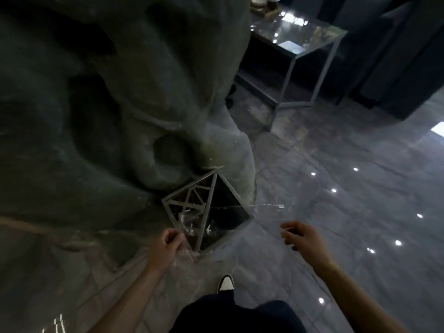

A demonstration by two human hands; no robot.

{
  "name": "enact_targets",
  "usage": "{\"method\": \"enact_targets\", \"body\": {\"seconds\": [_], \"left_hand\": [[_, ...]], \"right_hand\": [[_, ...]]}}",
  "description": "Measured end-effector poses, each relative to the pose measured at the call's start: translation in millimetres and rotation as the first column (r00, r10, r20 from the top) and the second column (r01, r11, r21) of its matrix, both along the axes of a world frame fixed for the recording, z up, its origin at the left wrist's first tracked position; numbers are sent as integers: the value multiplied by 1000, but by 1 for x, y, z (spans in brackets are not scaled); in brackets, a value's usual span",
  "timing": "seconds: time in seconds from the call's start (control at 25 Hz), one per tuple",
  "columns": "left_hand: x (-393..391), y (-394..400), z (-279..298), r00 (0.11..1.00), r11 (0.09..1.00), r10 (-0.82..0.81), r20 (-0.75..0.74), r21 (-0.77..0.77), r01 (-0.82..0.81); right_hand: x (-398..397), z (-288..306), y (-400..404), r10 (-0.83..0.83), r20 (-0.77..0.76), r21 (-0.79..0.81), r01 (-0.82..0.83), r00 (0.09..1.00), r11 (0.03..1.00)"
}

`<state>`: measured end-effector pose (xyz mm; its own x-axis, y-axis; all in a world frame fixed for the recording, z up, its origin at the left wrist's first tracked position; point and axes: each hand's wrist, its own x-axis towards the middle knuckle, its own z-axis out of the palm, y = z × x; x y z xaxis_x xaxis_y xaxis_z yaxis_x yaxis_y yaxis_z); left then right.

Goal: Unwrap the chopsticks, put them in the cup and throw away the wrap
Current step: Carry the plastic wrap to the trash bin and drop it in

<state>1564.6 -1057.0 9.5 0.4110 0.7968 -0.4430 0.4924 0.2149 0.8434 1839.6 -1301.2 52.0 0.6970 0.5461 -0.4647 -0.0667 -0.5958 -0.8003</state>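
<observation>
From the head camera, the person stands on a glossy grey marble floor [336, 200] dotted with reflected ceiling lights, looking down at a metal-framed pyramid-shaped bin [206, 210] with dark panels and a cut-out lattice on its left face. The bin sits at the foot of a big, rough grey-green sculpted rock form [96, 104] that fills the left side.

The left hand [167, 243] is curled, fingers pinched on a crumpled piece of clear plastic wrap [189, 234], which it holds right against the lower left edge of the bin. The wrap is hard to make out; it seems to run as a thin transparent film from that hand up and to the right across the bin's front, its long axis roughly left to right, but I cannot tell where it ends.

The right hand [301, 237] hovers to the right of the bin, loosely curled with fingertips drawn together; whether it grips a bit of the film I cannot tell.

One black-and-white shoe [226, 283] points toward the bin. At upper right stands a glass-topped worktop with a thin metal frame [312, 44].
</observation>
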Motion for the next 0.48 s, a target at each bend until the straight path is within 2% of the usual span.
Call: {"method": "enact_targets", "body": {"seconds": [0.24, 0.48], "left_hand": [[-25, 16, -2, 975, 974, 220, -30, 69, -218], [-28, -7, -3, 907, 900, 419, -37, 154, -409]], "right_hand": [[21, -13, 70, 273, 16, -67, -271, 962, 960], [53, -31, 123, 477, 41, -155, -466, 878, 871]]}}
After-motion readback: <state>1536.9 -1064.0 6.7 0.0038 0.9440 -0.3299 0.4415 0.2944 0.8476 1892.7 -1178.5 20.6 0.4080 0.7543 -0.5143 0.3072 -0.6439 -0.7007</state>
